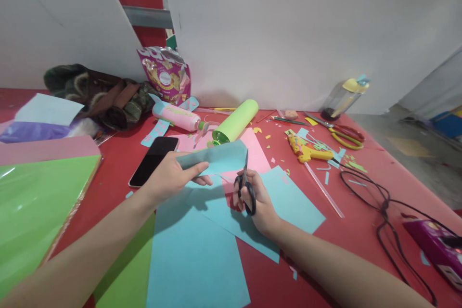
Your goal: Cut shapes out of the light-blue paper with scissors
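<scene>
Nearest, blue paper sheets (195, 250) lie flat at the table's (119, 163) front edge. Above them the left hand (169, 178) pinches a blue paper piece (216, 159) taut, offering its edge to black scissors (246, 185), gripped blades-up in the right hand (258, 202). Beyond, mid-table, a green roll (236, 122) lies.

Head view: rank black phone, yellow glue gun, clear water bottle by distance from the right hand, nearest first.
From the right hand, which holds black scissors:
1. Yellow glue gun, up and to its right.
2. Black phone, to its left, beyond the left hand.
3. Clear water bottle, far right, by the white board.
</scene>
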Demonstrator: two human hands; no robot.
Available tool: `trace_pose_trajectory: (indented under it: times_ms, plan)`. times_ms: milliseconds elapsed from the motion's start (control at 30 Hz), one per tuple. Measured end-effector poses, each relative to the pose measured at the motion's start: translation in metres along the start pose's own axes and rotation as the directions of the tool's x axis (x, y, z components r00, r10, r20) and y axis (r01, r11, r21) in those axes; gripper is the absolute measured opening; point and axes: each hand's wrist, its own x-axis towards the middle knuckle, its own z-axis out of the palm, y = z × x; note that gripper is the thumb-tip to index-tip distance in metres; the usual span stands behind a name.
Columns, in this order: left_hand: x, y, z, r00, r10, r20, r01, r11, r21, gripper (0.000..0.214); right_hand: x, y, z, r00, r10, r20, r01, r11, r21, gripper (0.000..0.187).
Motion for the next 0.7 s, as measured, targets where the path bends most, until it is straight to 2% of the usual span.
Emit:
trace_pose_trajectory:
  times_ms: [700]
  plan:
    - [0.0012,0.0008,-0.0024,0.999,-0.025,0.026,0.026,0.999,-0.024,0.019,0.0003,0.0036,-0.0013,1.0,-0.029,-0.001,0.029,1.0,0.003,0.039]
